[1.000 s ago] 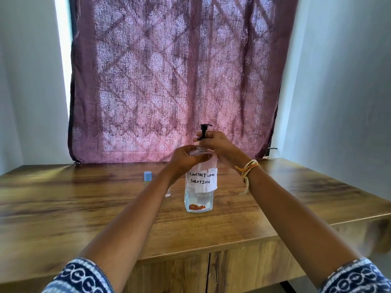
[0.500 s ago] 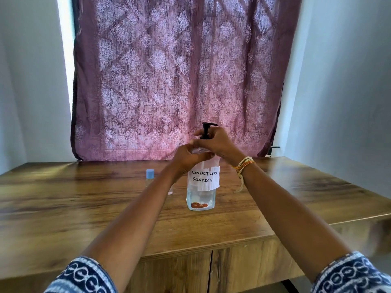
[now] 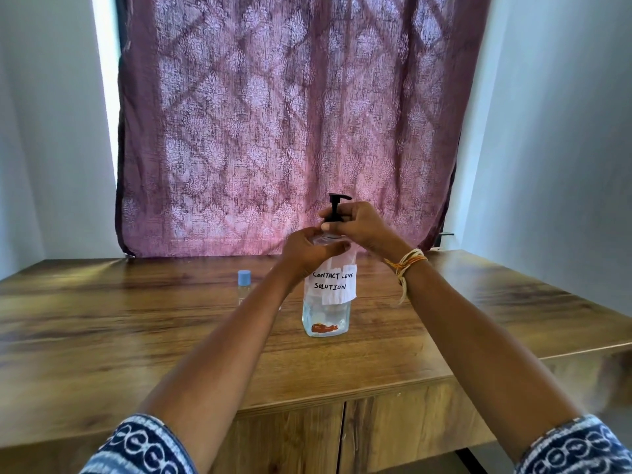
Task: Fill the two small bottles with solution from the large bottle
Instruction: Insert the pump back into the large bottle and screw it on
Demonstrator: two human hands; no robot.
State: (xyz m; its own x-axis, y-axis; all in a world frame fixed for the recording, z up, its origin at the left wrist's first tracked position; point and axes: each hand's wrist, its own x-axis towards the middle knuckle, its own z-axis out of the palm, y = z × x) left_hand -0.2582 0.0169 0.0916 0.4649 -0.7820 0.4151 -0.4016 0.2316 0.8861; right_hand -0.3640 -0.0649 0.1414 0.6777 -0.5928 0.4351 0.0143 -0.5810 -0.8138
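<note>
The large clear bottle [image 3: 325, 316] stands upright mid-table, with a paper label reading "contact lens solution" and a black pump [image 3: 335, 208] on top. My left hand [image 3: 307, 249] wraps around the bottle's shoulder. My right hand [image 3: 359, 227] grips the pump's collar at the neck. One small bottle with a blue cap [image 3: 244, 283] stands behind my left forearm, to the left. A second small bottle is mostly hidden behind that forearm.
The wooden table [image 3: 119, 336] has cabinet doors below its front edge. A maroon patterned curtain [image 3: 290, 114] hangs behind it between white walls. A thread bracelet sits on my right wrist [image 3: 405, 263].
The pump's nozzle has turned toward the right under my right hand's fingers. Both hands have stayed on the large bottle, which stands where it was.
</note>
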